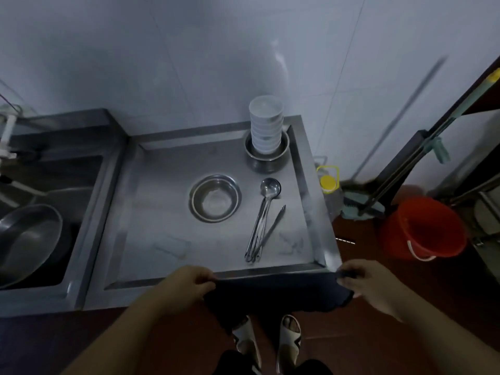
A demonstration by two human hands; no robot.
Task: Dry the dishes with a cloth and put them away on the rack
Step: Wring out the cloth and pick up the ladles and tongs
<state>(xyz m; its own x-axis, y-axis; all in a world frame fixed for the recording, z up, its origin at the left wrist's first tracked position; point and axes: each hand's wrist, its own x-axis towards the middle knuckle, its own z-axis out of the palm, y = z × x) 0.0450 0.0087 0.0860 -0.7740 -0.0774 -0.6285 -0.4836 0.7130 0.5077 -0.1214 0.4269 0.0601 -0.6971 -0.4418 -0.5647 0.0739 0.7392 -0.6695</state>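
Steel counter (167, 190) | bowl (215, 198), ladle (266, 209) | both hands' fingers (201, 277) grasping cloth (273, 293)

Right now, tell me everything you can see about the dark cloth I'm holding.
The dark cloth looks navy or black, soft fabric, with a slightly wavy edge at its right side. It is stretched flat between the left hand and the right hand, each pinching an upper corner. It hangs just in front of the steel counter's near rim, above the sandalled feet. Whether it is wet cannot be told.

One white bowl stack (266, 125), two steel bowls (215, 198), one ladle (266, 201), one cloth (276, 296), one red bucket (422, 228).
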